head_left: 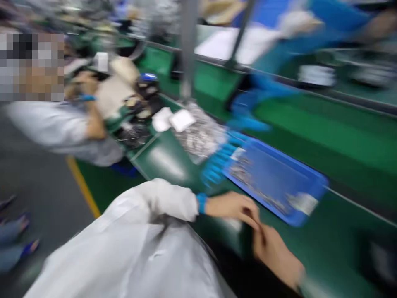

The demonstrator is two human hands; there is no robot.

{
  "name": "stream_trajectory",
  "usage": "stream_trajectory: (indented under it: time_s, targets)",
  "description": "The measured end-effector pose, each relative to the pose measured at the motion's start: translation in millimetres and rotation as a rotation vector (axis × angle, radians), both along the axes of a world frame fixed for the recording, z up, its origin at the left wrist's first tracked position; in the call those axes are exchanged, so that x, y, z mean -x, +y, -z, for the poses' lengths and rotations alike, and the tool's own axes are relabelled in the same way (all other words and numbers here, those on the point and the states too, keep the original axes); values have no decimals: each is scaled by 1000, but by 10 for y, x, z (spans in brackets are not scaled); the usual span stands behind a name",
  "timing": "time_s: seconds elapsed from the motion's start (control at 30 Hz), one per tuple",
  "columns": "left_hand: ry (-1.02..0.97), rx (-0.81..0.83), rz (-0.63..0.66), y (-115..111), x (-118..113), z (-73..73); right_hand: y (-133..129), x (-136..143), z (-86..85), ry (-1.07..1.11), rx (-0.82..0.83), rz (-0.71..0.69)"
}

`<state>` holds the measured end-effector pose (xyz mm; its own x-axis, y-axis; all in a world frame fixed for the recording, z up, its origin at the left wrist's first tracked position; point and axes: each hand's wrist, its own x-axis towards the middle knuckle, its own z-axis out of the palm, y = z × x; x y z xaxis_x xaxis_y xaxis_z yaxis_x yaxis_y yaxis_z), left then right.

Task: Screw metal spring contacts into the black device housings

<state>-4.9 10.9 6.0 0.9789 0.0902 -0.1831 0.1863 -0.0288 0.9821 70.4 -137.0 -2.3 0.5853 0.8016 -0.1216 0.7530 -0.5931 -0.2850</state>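
My left hand [232, 205], with a blue band at the wrist, reaches in front of a blue tray [279, 178]. Against its fingertips rests my right hand [276, 250], lower and farther right. Both hands have their fingers curled in and meeting over the green tabletop [170, 159]. Motion blur and the fingers hide whatever is pinched there. Small metallic pieces lie along the near and left sides of the tray, with a whitish label at its right corner.
A clear bag of small parts [201, 138] lies left of the tray, beside a coiled blue cord [215, 165]. White pieces [182, 120] sit behind. At the left, a co-worker's sleeve [62, 128] reaches toward the bench. A grey post [187, 49] rises at the back.
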Motion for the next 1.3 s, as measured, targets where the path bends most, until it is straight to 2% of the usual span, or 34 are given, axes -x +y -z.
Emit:
stream_trajectory:
  time_s: [0.07,0.17,0.27,0.4,0.47,0.5,0.6,0.67,0.73,0.8,0.83,0.9,0.97,1.0,1.1,1.3]
  targets:
    - [120,36,-96,-30,8,-41,-198,96,-144,24,87,-5]
    - [119,95,134,148,-136,-2,-163,5,-185,26,144,-46]
    - [215,-108,145,233,-354,90,-218,-218,-143,-22,102,-86]
    - [247,-202,162,126,-328,119,-433,-300,-250,-46,48,-58]
    - [254,-208,147,73,-280,115,-566,-511,-341,-48,26,34]
    - [257,-202,134,58,-268,116,-630,-689,-374,-71,24,133]
    - [226,-193,102,44,-259,122,-776,-1286,-390,-243,71,553]
    - [130,-230,91,33,-243,115,-819,-1455,-357,-265,165,670]
    - [-14,-313,80,6,-209,91,-824,-1274,-330,-231,199,677]
    - [-161,-414,54,-32,-166,57,-812,-797,-327,-152,133,589]
    - [-220,-451,48,-51,-146,39,-805,-504,-336,-93,73,492]
    - [-292,-492,71,-78,-108,7,-781,55,-363,46,-55,199]
    - [-303,-518,136,-84,-75,-14,-722,455,-386,109,-110,-58]
    - [-294,-540,168,-79,-61,-19,-676,576,-391,127,-111,-141]
    - [-256,-609,189,-38,-32,-13,-522,671,-384,175,-68,-233]
    - [-275,-604,136,60,-72,-21,-423,521,-364,201,-56,-323]
